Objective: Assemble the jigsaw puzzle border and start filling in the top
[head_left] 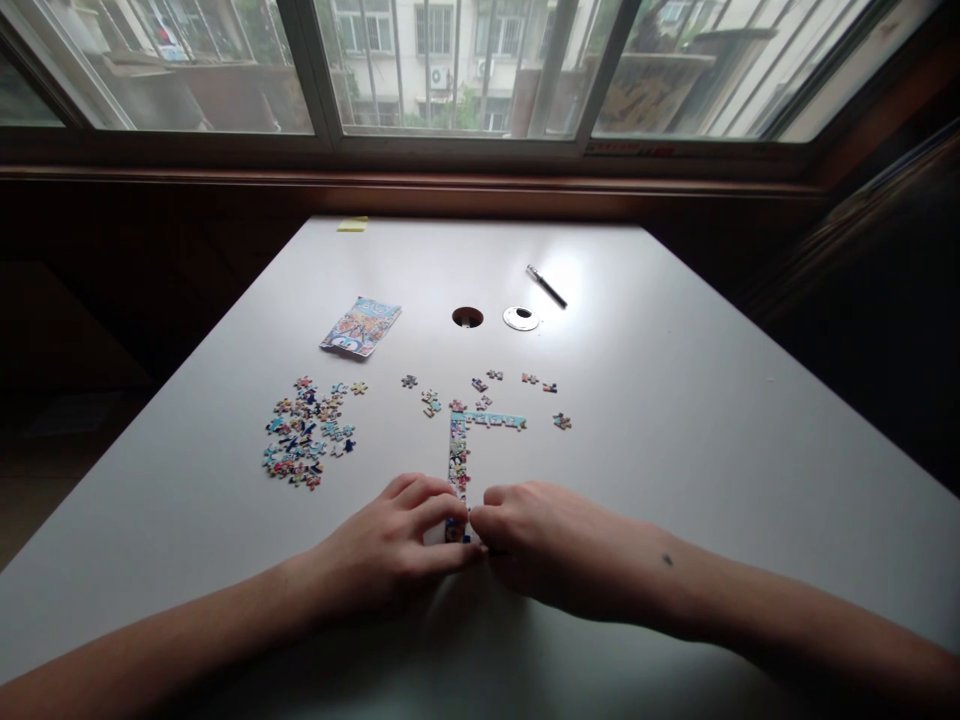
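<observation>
A partly joined jigsaw puzzle point(458, 455) forms an L-shaped border on the white table, one strip running toward me and a light-blue strip point(495, 420) going right at its far end. My left hand point(397, 530) bends over the near end of the long strip, its fingertips and thumb on either side of it. Against that same end, my right hand point(517, 525) is closed in a pinch. A small dark bit, apparently a jigsaw piece, shows at its fingertips and is mostly hidden.
Left of the strip lies a pile of loose jigsaw pieces point(300, 435). Several single pieces point(529, 378) are scattered beyond the border. Farther back are a printed packet point(362, 327), a cable hole point(468, 317), its round cover point(520, 319), a pen point(547, 286) and yellow sticky notes point(352, 225).
</observation>
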{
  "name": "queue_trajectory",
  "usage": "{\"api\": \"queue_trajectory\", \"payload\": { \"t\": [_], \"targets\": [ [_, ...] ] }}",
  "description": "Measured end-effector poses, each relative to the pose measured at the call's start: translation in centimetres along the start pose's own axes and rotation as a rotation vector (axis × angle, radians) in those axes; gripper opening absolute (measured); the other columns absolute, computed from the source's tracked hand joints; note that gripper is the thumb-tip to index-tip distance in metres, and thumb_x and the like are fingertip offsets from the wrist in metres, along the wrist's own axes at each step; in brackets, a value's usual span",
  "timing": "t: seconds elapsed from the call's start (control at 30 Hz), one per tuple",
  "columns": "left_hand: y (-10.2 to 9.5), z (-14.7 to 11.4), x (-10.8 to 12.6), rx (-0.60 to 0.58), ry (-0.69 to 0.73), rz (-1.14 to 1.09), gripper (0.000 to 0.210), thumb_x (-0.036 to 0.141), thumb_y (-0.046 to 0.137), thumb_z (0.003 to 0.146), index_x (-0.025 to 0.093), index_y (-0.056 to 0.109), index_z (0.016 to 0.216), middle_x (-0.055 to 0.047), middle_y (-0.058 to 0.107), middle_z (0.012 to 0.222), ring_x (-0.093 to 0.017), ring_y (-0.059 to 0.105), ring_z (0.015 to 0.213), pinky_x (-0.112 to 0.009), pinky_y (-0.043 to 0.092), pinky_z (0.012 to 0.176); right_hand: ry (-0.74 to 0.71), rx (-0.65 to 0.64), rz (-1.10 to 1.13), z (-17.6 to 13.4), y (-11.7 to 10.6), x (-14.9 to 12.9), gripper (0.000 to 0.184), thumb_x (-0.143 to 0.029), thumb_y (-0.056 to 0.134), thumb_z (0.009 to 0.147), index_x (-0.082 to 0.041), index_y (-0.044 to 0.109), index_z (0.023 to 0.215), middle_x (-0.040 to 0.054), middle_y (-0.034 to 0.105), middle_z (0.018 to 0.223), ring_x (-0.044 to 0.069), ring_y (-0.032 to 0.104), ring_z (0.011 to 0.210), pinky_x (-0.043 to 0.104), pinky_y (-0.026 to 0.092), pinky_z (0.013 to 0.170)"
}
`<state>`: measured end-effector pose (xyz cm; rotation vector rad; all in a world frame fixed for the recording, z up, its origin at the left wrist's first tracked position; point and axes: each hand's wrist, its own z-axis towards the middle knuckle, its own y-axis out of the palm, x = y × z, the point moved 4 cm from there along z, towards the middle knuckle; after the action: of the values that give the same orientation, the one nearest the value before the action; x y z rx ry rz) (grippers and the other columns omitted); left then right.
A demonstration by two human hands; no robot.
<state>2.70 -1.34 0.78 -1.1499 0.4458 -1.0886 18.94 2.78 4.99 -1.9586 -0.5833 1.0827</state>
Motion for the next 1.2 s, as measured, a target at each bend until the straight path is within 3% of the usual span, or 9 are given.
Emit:
{"api": "queue_trajectory", "payload": {
  "t": [0.23,0.7,1.2],
  "targets": [
    [0.09,-0.05,-0.01,-0.003,-0.001,0.004,0.037,0.014,0.057,0.092,0.026,0.061,0.127,-0.010,0.061,0.117,-0.025,0.051,0.115,-0.043,0.045,0.098,0.031,-0.047,-0.048,0.02,0.28,0.15,0.015,-0.009,0.051,0.084,-0.015,0.065,0.085,0.0041,0.063,0.079,0.008,0.037,0.054,0.025,0.024,0.050],
    [0.08,0.00,0.00,-0.003,-0.003,-0.017,0.033,0.014,0.052,0.095,0.025,0.063,0.124,-0.010,0.061,0.115,-0.026,0.050,0.113,-0.045,0.045,0.096,-0.028,-0.063,-0.022,0.05,0.46,0.09,0.014,-0.010,0.052,0.082,-0.015,0.065,0.083,0.0033,0.063,0.080,0.008,0.032,0.053,0.025,0.024,0.050],
    [-0.01,-0.02,0.02,-0.001,-0.004,-0.013,0.037,0.014,0.054,0.093,0.025,0.061,0.127,-0.011,0.061,0.117,-0.026,0.050,0.114,-0.044,0.045,0.097,0.004,-0.051,-0.012,-0.14,-0.26,0.02,0.012,-0.011,0.050,0.081,-0.016,0.061,0.083,0.0023,0.061,0.077,0.007,0.032,0.054,0.024,0.022,0.049]
  ]
}}
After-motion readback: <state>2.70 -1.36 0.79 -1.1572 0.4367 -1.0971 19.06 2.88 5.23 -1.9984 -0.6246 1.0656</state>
